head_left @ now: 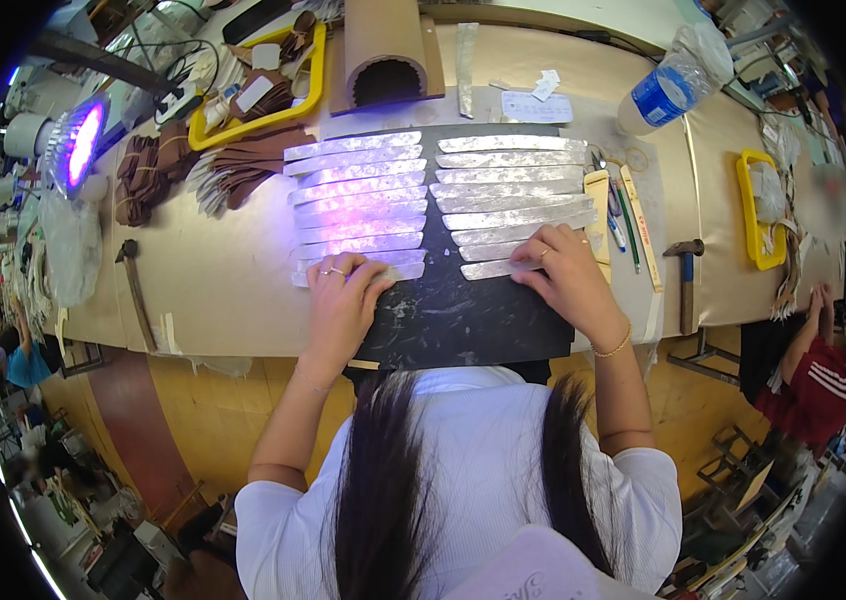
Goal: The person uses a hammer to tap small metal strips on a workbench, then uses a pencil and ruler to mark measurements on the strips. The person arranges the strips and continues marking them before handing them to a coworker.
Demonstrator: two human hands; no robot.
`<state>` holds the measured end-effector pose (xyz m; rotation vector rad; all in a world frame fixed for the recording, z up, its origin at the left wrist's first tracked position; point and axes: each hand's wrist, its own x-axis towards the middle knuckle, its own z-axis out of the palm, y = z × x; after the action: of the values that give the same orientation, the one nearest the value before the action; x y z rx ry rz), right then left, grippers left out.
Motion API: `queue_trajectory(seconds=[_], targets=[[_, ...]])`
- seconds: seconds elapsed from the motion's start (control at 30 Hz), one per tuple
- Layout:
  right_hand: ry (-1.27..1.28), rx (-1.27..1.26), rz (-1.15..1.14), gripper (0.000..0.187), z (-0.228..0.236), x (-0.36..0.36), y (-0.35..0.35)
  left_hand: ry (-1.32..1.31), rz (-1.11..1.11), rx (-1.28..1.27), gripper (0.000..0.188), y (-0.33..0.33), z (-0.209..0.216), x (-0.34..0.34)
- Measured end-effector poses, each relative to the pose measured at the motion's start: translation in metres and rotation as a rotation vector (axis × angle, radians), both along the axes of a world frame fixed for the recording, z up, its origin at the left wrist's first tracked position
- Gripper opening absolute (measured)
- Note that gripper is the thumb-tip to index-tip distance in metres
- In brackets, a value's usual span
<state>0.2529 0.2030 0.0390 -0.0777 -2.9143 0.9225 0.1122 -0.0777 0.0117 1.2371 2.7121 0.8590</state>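
Observation:
Two columns of thin silvery-white strips lie on a black mat (503, 335). At the lowest strip (405, 271) of the left column, my left hand (343, 292) bends its fingers over the strip, thumb close to the index finger. My right hand (573, 280) pinches the right end of the lowest strip (483, 270) in the right column between thumb and fingers. Both of these strips still rest on the mat. The other strips, such as an upper left strip (353, 154) and an upper right strip (513, 144), lie one below another, some edges touching or overlapping.
Right of the mat lie a green pencil (630, 225), a pale ruler (643, 230) and a hammer (686, 280). Another hammer (135, 285), brown strip bundles (153, 175) and a lit lamp (83, 145) are leftward. Beyond stand a yellow tray (318, 75), cardboard tube (383, 45) and bottle (658, 100).

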Motion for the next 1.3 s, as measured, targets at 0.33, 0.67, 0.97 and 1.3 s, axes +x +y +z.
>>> queue_trajectory(seconds=[0.33, 0.67, 0.97, 1.3], targets=[[-0.062, 0.010, -0.006, 0.015, -0.008, 0.005, -0.016, -0.116, -0.086, -0.023, 0.012, 0.000, 0.004, -0.005], [-0.008, 0.137, -0.099, 0.018, -0.008, -0.014, -0.003, -0.145, -0.104, -0.087, 0.014, 0.011, 0.012, -0.030], [-0.070, 0.138, 0.006, 0.020, -0.008, -0.016, -0.005, -0.188, -0.139, -0.123, 0.016, 0.010, 0.014, -0.030], [-0.083, 0.068, -0.015, 0.020, -0.004, -0.028, -0.003, -0.268, -0.159, -0.202, 0.019, 0.022, 0.023, -0.048]])
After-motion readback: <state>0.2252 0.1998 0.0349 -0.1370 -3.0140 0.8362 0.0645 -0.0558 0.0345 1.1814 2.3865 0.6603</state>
